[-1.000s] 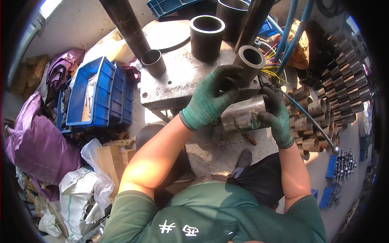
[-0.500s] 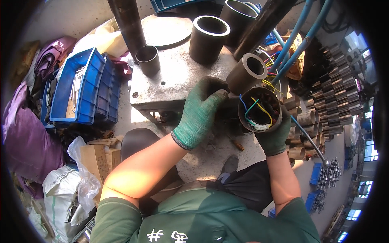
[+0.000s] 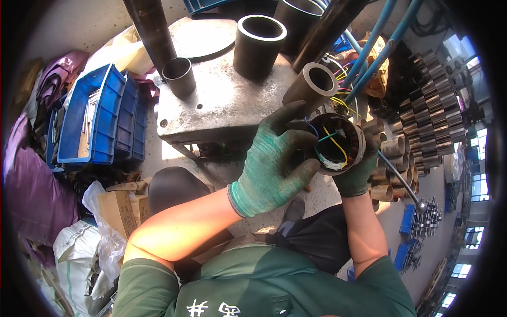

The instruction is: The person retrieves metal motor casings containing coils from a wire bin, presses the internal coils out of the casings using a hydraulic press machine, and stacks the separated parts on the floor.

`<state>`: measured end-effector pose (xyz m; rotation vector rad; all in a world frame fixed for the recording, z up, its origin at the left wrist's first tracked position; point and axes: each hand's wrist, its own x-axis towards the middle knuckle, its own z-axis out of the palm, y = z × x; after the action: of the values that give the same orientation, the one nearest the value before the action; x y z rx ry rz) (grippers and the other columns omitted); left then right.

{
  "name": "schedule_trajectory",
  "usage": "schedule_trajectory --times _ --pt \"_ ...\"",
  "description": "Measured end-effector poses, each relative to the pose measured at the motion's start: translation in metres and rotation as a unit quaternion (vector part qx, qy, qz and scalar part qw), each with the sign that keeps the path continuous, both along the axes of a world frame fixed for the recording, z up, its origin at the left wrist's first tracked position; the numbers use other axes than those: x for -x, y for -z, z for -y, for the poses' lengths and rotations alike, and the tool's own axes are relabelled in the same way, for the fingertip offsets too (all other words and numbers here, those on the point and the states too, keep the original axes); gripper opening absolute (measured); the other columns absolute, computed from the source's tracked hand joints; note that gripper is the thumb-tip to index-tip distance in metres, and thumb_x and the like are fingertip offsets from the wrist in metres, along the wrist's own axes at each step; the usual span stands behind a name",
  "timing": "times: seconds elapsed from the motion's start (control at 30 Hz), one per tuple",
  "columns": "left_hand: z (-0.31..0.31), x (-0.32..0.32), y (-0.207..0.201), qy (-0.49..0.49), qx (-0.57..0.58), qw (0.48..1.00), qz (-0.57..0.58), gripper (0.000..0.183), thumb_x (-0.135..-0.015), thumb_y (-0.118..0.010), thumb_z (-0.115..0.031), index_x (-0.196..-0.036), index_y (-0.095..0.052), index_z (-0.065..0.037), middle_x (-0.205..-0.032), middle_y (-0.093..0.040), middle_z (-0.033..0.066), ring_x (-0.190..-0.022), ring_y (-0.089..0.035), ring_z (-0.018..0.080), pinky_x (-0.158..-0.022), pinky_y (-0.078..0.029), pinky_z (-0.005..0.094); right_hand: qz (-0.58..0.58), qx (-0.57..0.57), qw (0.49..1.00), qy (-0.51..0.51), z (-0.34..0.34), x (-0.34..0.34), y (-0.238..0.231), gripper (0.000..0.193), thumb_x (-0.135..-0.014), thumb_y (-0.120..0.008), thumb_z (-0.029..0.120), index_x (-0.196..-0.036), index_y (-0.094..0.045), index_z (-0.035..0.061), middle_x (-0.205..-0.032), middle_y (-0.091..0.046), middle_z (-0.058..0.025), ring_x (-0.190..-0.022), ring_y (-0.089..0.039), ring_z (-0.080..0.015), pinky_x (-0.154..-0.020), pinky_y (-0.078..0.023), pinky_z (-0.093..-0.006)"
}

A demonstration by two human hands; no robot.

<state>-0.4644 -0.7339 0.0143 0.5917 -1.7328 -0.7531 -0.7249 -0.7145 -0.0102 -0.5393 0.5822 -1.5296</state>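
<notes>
A motor stator (image 3: 358, 138) in a round dark metal shell sits in my right hand (image 3: 360, 170), gloved in green, which wraps its right and lower side. Its open end faces up toward me, with blue, yellow and green wires (image 3: 334, 138) lying across the opening. My left hand (image 3: 274, 164), also gloved, is at the stator's left rim with fingers and thumb spread apart. Its fingertips overlap the rim; whether they press on it is unclear. Just beyond is a thick-walled metal sleeve (image 3: 302, 89), tilted at the edge of the metal bench (image 3: 227, 108).
Dark cylinders (image 3: 256, 61) and a small tube (image 3: 179, 84) stand on the bench between two posts. Blue hoses (image 3: 372, 63) hang at the right, near stacked metal tubes (image 3: 428, 116) and a ball-ended lever (image 3: 401, 182). Blue crates (image 3: 103, 124), a carton (image 3: 117, 211) and sacks lie left.
My left hand has moved right and slightly down to the stator, and its fingers have spread from a curled pose. My right hand still holds the stator. The view has shifted slightly.
</notes>
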Motion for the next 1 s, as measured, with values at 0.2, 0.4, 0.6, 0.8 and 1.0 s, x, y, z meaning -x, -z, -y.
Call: schedule_trajectory --times 0.2,0.4,0.6,0.8,1.0 --pt "-0.004 0.011 0.007 0.073 -0.22 0.969 -0.081 0.036 -0.09 -0.074 -0.006 -0.124 -0.066 0.005 -0.165 -0.029 0.0231 -0.13 -0.062 0.0344 -0.105 -0.056 0.0406 -0.041 0.013 0.998 0.036 0.002 0.003 0.008 0.066 -0.103 -0.055 0.05 -0.145 -0.058 -0.0003 -0.14 -0.067 -0.0185 -0.13 -0.064 -0.0319 -0.115 -0.05 -0.0464" --pt "-0.002 0.009 0.001 0.202 -0.346 0.909 -0.112 0.046 -0.095 -0.062 -0.003 -0.138 -0.057 0.016 -0.173 -0.019 0.0135 -0.14 -0.055 0.0268 -0.111 -0.053 0.0395 -0.028 -0.017 0.998 0.056 0.003 0.0 0.012 0.055 -0.104 -0.055 0.041 -0.137 -0.064 -0.001 -0.136 -0.069 -0.0174 -0.126 -0.065 -0.0297 -0.114 -0.049 -0.0461" --pt "-0.001 0.005 0.0 0.311 -0.382 0.84 -0.226 0.043 -0.096 -0.067 -0.017 -0.132 -0.07 0.006 -0.175 -0.021 0.0148 -0.157 -0.032 0.0277 -0.127 -0.032 0.0419 -0.029 -0.025 0.999 -0.007 0.002 -0.012 0.006 0.052 -0.105 -0.052 0.039 -0.143 -0.058 0.0033 -0.139 -0.066 -0.0171 -0.129 -0.064 -0.0305 -0.115 -0.05 -0.0466" --pt "0.005 -0.005 -0.003 0.274 -0.333 0.887 -0.166 0.034 -0.101 -0.065 -0.018 -0.129 -0.074 0.0 -0.173 -0.027 0.0127 -0.155 -0.036 0.0239 -0.126 -0.031 0.0403 -0.013 0.002 0.999 -0.03 0.002 -0.037 -0.006 0.047 -0.107 -0.053 0.019 -0.151 -0.049 0.0017 -0.144 -0.061 -0.0189 -0.129 -0.065 -0.0285 -0.109 -0.057 -0.0437" --pt "0.002 0.0 -0.003 0.304 -0.39 0.83 -0.257 0.037 -0.104 -0.061 -0.013 -0.139 -0.066 0.0 -0.172 -0.029 0.0119 -0.152 -0.039 0.0203 -0.123 -0.035 0.0374 -0.175 0.046 0.983 0.012 0.001 -0.033 0.0 0.055 -0.108 -0.049 0.036 -0.153 -0.047 0.0036 -0.146 -0.06 -0.0188 -0.131 -0.063 -0.0309 -0.114 -0.053 -0.0476"
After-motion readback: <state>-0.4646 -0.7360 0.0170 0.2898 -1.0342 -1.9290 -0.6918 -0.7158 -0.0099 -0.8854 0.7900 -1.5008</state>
